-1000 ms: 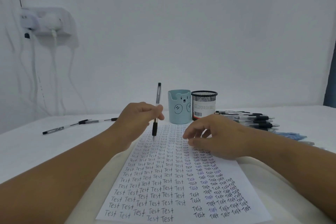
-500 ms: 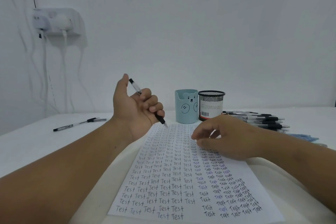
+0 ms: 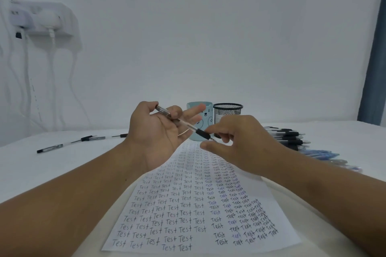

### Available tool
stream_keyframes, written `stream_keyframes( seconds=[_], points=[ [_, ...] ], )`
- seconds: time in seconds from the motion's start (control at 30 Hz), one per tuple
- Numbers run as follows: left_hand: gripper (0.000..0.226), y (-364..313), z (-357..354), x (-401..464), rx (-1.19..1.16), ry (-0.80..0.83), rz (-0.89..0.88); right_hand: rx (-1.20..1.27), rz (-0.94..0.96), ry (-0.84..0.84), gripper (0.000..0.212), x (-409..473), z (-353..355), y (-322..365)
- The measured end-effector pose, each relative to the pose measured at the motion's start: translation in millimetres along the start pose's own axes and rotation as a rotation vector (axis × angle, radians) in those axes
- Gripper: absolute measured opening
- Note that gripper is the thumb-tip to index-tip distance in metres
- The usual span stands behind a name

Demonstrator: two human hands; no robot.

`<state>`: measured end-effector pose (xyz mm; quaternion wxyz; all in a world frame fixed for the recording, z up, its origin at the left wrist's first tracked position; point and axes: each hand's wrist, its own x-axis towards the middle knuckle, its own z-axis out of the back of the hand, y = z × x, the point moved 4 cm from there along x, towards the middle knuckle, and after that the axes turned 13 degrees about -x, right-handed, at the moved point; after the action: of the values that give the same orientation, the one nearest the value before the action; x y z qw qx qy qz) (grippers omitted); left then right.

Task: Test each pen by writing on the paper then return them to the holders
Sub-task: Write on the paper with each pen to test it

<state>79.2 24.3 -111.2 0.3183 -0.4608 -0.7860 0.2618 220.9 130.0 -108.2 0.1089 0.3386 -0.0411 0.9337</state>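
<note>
passing a pen above the paper, i saw left hand loosely holding it, right hand pinching its tip; next, probably holder.

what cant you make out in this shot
Head view only:
- Pen tip: hidden behind the right hand fingers.
- Inside of the blue bear holder and mesh holder: hidden by their walls and both hands.
- Far rows on the paper: too small to read.
- Pen pile: count unclear, overlapping.
</note>
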Motion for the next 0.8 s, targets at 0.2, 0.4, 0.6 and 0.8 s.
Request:
stream_keyframes(
  seconds=[0.2,0.4,0.6,0.8],
  points=[
    [0.07,16.2,-4.1,-0.9,0.217,0.053,0.101,-0.111,-0.088,0.106,0.02,-2.3,9.9,-1.1],
    [0.049,32.0,15.1,-3.5,1.045,0.074,0.122,0.521,-0.415,0.413,0.015,-12.3,17.5,-22.1],
    [0.066,38.9,16.2,-8.4,1.508,0.215,0.305,0.969,-0.401,0.533,0.014,-51.7,-1.2,-19.5],
    [0.051,38.9,14.9,-8.5,1.52,0.227,0.288,0.901,-0.263,0.468,0.029,-62.1,9.0,-11.5]
  ],
)
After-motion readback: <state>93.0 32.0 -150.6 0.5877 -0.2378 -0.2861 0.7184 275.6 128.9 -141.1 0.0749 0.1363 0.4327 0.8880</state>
